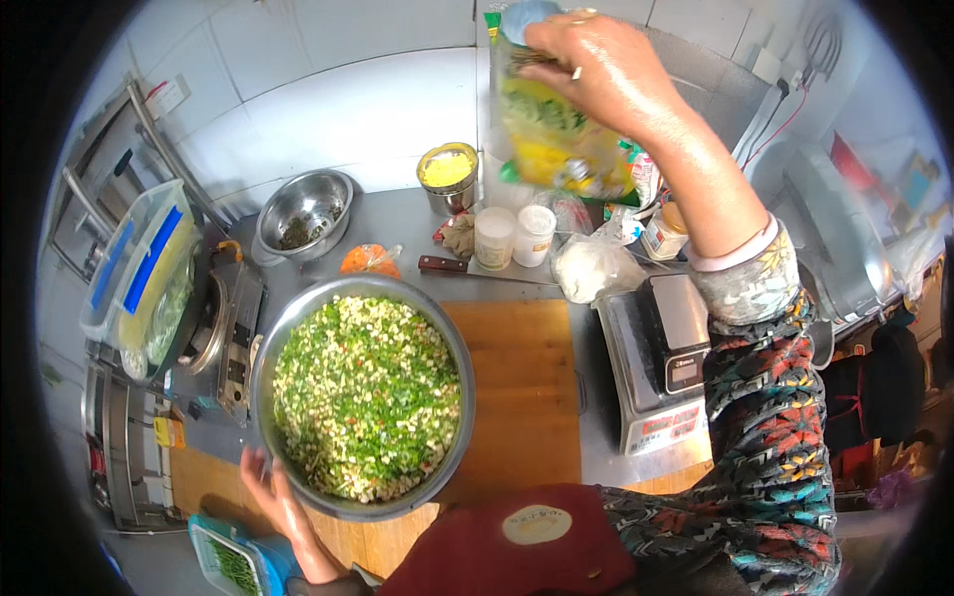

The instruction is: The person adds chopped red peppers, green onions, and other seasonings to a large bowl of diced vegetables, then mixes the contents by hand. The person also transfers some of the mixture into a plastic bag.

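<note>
A large steel bowl (468, 387) filled with chopped greens and small pale pieces (365, 395) stands in front of me, partly over the wooden cutting board (522, 395). My left hand (279, 499) is at the bowl's lower left side, fingers apart; whether it touches the rim cannot be told. High at the back, my right hand (592, 67) grips the top of a green and yellow plastic packet (566, 141), which hangs below the fingers and looks blurred. Behind the board lies a knife with a wooden handle (443, 264), near two white plastic jars (494, 238) (534, 235).
A digital scale (648, 365) stands right of the board. Behind are a steel bowl with dark bits (305, 212), a steel cup of yellow food (447, 175), a bag of orange pieces (369, 259) and a bag of white stuff (592, 268). At left, plastic containers (141, 276) sit over a stove (238, 343).
</note>
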A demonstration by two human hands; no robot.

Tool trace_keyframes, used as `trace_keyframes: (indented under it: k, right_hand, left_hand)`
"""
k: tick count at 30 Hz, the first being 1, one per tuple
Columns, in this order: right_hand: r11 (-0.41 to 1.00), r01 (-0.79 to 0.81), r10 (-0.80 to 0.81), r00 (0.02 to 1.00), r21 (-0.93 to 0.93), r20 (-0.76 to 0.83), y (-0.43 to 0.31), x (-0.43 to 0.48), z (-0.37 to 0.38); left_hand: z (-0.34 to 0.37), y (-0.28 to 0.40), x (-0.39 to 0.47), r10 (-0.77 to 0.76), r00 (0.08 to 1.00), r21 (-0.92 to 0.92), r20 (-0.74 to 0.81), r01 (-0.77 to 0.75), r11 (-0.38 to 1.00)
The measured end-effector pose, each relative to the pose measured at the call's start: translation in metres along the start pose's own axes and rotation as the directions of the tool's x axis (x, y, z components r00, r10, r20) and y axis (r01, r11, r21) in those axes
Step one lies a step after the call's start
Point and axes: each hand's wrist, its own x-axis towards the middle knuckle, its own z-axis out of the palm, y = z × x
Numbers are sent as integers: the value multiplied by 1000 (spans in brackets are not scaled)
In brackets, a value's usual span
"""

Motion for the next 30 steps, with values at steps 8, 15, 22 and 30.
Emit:
trace_keyframes:
  k: [8, 15, 22, 30]
  right_hand:
    - [581, -158, 260, 966, 799, 1, -216, 8, -24]
    - [622, -90, 244, 966, 778, -84, -320, -12, -46]
    - [544, -133, 147, 987, 828, 62, -340, -47, -36]
    - [-940, -249, 101, 448, 232, 888, -342, -89, 53]
  left_hand:
    - [82, 56, -38, 129, 618, -613, 776, 689, 386]
    - [1, -17, -22, -58, 829, -825, 556, 559, 83]
    - [-45, -50, 2, -145, 868, -833, 474, 496, 245]
    - [-77, -30, 8, 36, 978, -824, 205, 153, 545]
